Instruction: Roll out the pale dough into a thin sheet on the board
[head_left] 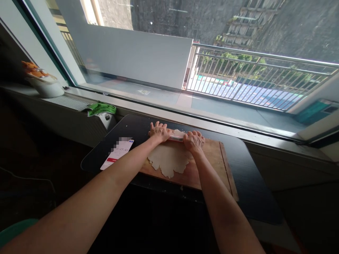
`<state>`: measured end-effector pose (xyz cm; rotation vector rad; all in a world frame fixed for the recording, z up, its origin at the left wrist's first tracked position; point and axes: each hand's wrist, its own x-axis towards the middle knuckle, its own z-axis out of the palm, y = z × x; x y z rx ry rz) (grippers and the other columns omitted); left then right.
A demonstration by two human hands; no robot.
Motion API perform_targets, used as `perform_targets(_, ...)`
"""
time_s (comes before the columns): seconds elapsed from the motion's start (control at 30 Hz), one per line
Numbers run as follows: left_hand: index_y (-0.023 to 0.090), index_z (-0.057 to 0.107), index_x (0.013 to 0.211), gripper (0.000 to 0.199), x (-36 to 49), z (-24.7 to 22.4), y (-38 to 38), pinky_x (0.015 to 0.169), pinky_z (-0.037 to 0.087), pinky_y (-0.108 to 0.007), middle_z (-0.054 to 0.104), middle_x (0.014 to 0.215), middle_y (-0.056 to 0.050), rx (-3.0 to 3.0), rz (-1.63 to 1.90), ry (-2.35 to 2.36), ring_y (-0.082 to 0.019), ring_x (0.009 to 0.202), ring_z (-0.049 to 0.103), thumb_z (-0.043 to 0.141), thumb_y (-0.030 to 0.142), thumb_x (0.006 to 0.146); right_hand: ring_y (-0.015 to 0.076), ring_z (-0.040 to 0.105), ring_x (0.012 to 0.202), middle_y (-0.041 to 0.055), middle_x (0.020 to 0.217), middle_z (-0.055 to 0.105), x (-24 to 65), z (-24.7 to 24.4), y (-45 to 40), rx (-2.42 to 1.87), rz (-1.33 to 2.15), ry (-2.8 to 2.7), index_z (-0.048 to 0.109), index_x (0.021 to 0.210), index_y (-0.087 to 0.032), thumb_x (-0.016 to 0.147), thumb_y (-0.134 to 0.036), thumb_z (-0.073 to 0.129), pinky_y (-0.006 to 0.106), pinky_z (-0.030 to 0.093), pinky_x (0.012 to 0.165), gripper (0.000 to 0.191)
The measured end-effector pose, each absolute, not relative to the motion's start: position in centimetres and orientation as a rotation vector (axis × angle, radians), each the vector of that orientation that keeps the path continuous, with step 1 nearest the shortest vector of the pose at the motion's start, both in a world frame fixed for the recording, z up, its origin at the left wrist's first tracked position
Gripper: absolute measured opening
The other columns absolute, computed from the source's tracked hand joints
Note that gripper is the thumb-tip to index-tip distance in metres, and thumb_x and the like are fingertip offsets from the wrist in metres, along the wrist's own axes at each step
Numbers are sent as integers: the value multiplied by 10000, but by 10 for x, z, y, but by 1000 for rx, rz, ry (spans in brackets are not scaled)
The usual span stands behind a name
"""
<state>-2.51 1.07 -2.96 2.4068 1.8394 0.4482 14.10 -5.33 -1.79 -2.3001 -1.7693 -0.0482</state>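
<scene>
A flat, ragged-edged sheet of dough (169, 158) lies on a wooden board (212, 164). Across its far part rests a rolling pin (177, 135), of which only the middle shows between my hands. My left hand (160, 132) is closed over the pin's left end, and my right hand (194, 140) grips the right end. Both arms reach forward, with the near part of the dough between them. What lies under the palms is hidden.
A black table (254, 183) carries the board and stands against the window sill (219, 128). A phone (116, 155) lies on its left side. Left of the table are a green cloth (102, 108) and a white container (47, 84) with something orange on top.
</scene>
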Motion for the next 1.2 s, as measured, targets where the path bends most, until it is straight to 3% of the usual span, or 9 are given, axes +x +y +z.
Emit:
perform_targets(0.13, 235, 683, 1200, 469, -33, -33, -20, 1145, 221, -611, 666, 1313, -124, 2465, 476, 1839, -349, 1362, 418, 332, 447, 971, 292, 417, 1374, 118, 1365, 630, 135, -26, -83, -2215, -104, -1769, 704, 1178, -188, 985, -348, 331, 477, 292, 1124, 449)
perform_targets(0.23, 226, 629, 1317, 516, -40, -35, -38, 1145, 247, -590, 589, 1423, -126, 2531, 476, 1836, -335, 1394, 392, 305, 461, 991, 282, 396, 1406, 125, 1398, 614, 134, -30, -100, -2172, -95, -1762, 655, 1255, -160, 983, -342, 317, 504, 231, 1162, 470)
perform_targets(0.4, 210, 511, 1464, 592, -47, -34, -50, 1172, 214, -583, 440, 1562, -130, 2535, 449, 1836, -334, 1469, 303, 289, 499, 998, 291, 402, 1405, 190, 1419, 581, 132, -29, -107, -2154, -109, -1792, 626, 1267, -74, 966, -338, 314, 480, 209, 1180, 507)
perform_targets(0.57, 201, 508, 1464, 591, -40, -29, -34, 1186, 178, -605, 470, 1540, -121, 2500, 410, 1832, -329, 1472, 301, 267, 472, 998, 328, 311, 1470, 243, 1534, 446, 133, -32, -85, -2229, -60, -1776, 554, 1359, 21, 978, -369, 282, 468, 213, 1187, 609)
perform_targets(0.87, 173, 397, 1519, 625, -20, -23, 45, 1212, 113, -613, 441, 1559, -108, 2412, 353, 1805, -326, 1502, 225, 325, 456, 966, 345, 358, 1422, 195, 1498, 496, 154, -30, -8, -2260, -6, -1811, 610, 1308, -109, 985, -435, 297, 532, 269, 1132, 555)
perform_targets(1.2, 139, 340, 1530, 659, -8, -25, 94, 1212, 147, -610, 487, 1511, -138, 2407, 321, 1849, -343, 1503, 219, 411, 413, 935, 319, 393, 1364, 189, 1448, 508, 166, -24, 39, -2266, 91, -1806, 544, 1355, -125, 964, -410, 373, 466, 318, 1100, 513)
